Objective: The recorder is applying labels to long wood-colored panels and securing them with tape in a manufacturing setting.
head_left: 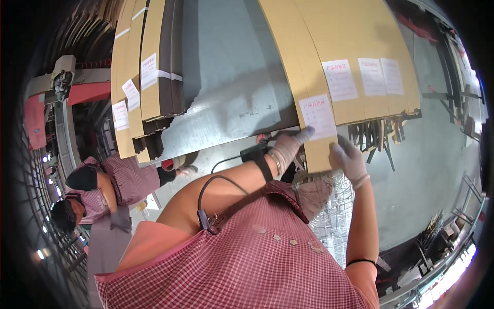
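Head view: a grey metal desk spreads across the middle, carrying a row of long cardboard-wrapped packages on its right and stacked bundles of cardboard and dark strips on its left. To the left, apart from these, is a co-worker in a checked garment and gloves. The narrow cardboard package nearest the person lies at the left of the right-hand row, its near end jutting past the desk edge. The gloved left hand lays a fingertip on this package's white paper label; its other fingers are hidden, so I cannot tell how far they are spread. The gloved right hand, fingers bent, touches the package's right edge near that end; whether it grips is unclear.
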A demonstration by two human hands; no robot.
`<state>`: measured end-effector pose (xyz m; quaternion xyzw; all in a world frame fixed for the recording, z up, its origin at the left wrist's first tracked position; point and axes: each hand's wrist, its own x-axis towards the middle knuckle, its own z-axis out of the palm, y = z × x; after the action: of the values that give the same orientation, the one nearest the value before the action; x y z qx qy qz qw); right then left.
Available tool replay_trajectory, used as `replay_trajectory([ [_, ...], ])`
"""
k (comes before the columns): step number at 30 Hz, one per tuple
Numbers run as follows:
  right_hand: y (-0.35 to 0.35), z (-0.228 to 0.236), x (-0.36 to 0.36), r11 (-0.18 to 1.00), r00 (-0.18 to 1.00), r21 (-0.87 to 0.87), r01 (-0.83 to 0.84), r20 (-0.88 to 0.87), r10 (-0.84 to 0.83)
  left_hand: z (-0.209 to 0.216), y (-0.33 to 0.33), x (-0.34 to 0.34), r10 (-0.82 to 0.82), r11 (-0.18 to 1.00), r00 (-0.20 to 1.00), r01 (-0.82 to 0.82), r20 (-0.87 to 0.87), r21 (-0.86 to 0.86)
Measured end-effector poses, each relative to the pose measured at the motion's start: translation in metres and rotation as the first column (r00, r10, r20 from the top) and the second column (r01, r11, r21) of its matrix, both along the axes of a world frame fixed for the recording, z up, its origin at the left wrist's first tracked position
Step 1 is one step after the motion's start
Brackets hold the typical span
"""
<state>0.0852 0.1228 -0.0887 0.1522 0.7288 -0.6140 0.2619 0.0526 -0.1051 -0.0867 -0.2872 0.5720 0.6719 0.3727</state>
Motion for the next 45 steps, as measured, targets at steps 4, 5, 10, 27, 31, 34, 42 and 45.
replay_trajectory([
  [4,0.011,0.029,0.028,0.867,0.942,0.374,-0.329,0.194,0.274,-0.002,0.014,0.042,0.022,0.987,0.996,-0.035,0.083,0.154],
  [5,0.018,0.034,0.027,0.846,0.937,0.408,-0.343,0.08,0.341,-0.007,0.014,0.047,-0.052,0.994,0.997,0.046,0.052,0.103],
  [10,0.015,0.069,-0.006,0.703,0.891,0.581,-0.41,0.092,0.444,-0.005,-0.005,0.047,-0.042,0.994,0.971,0.064,-0.235,0.085],
  [27,0.047,-0.136,-0.034,0.688,0.907,-0.716,0.115,0.358,0.221,-0.173,-0.014,0.049,-0.341,0.861,0.764,0.487,-0.548,0.144],
  [31,0.03,-0.084,-0.024,0.936,0.955,-0.342,-0.08,0.243,0.17,-0.184,-0.003,0.07,-0.232,0.854,0.837,0.42,-0.496,0.308],
  [34,-0.004,-0.014,-0.003,0.954,0.936,0.238,0.184,-0.339,-0.096,-0.169,-0.017,0.064,-0.114,0.822,0.992,0.065,0.052,0.565],
  [42,-0.071,-0.005,0.033,0.662,0.861,0.747,-0.052,-0.303,0.41,-0.069,-0.071,0.037,-0.343,0.934,0.882,0.282,-0.322,-0.222],
  [45,-0.063,0.015,0.016,0.666,0.904,0.738,-0.11,-0.204,0.375,-0.035,-0.044,0.038,-0.314,0.949,0.77,0.271,-0.556,-0.161],
])
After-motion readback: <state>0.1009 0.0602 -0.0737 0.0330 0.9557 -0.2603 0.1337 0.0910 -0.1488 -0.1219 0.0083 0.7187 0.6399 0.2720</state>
